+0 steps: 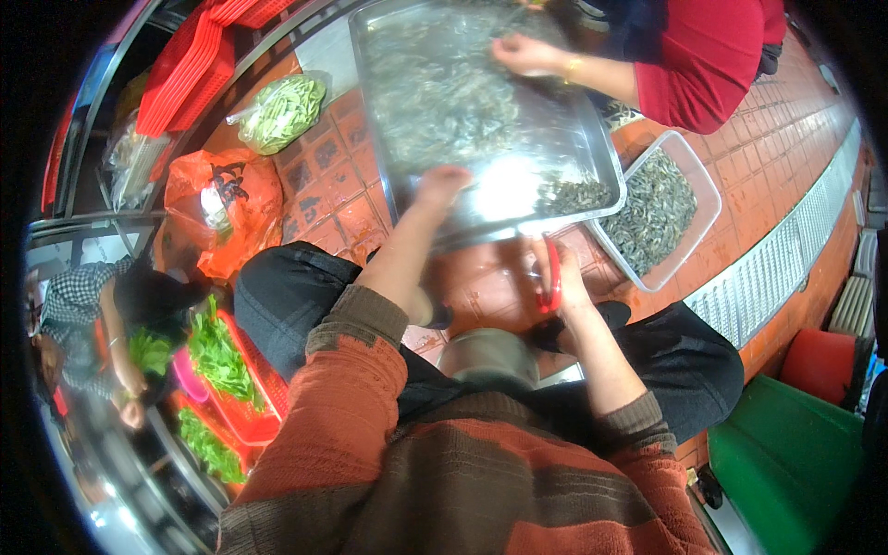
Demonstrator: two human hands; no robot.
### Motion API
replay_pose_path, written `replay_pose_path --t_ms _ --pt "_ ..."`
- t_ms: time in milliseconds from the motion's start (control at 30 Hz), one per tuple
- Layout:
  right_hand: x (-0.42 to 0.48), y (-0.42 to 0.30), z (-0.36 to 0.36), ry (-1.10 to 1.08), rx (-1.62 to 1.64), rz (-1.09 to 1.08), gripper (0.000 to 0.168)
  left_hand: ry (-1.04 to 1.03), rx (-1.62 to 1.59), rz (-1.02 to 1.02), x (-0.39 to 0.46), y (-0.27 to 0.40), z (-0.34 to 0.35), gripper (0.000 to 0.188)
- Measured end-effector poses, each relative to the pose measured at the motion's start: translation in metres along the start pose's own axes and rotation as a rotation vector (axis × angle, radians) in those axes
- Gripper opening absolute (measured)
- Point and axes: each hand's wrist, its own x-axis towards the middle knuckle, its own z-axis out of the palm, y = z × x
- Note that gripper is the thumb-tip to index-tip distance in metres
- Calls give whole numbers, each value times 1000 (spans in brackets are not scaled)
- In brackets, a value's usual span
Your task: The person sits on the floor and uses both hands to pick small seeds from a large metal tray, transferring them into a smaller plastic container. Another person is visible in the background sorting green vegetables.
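Observation:
My left hand [444,186] is blurred over the near left part of a large metal tray [485,238]; whether it holds anything cannot be made out. Many small greyish shrimp [451,104] lie spread in the tray, with a small pile [581,196] in its near right corner. In my right hand [570,274] are red-handled scissors [553,276], just outside the tray's near edge; their blades are hard to see. A clear plastic container [709,208] holding more shrimp stands right of the tray. Below my hands, between my legs, is a metal pot [489,354].
A co-worker's hand [528,55] reaches over the tray's far right. At left are a bag of green vegetables [281,114], an orange plastic bag [257,180] and red baskets [267,423] of leafy greens, with another person beside them. A metal floor grate [756,277] runs at right.

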Motion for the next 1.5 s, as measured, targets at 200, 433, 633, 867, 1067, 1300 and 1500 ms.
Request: replay_pose_path --t_ms 200,433,633,867,1067,1300,1500 --pt "4 4 0 -9 15 19 45 204 749 438 20 -12 -12 19" --pt "4 7 1 -49 50 -18 53 139 961 446 2 -13 -1 23" --pt "4 10 2 -126 -52 -17 54 -82 113 50 -2 10 3 18" --pt "-8 -6 5 -199 -190 -66 64 -308 -24 -65 -33 47 13 18" --pt "-6 -9 3 -166 -202 -175 54 -492 146 60 -27 39 13 16" --pt "1 5 2 -74 -199 -129 49 -495 -22 -109 -34 45 20 15" --pt "6 13 4 -32 -234 -283 52 -474 -265 -143 -37 33 29 12"
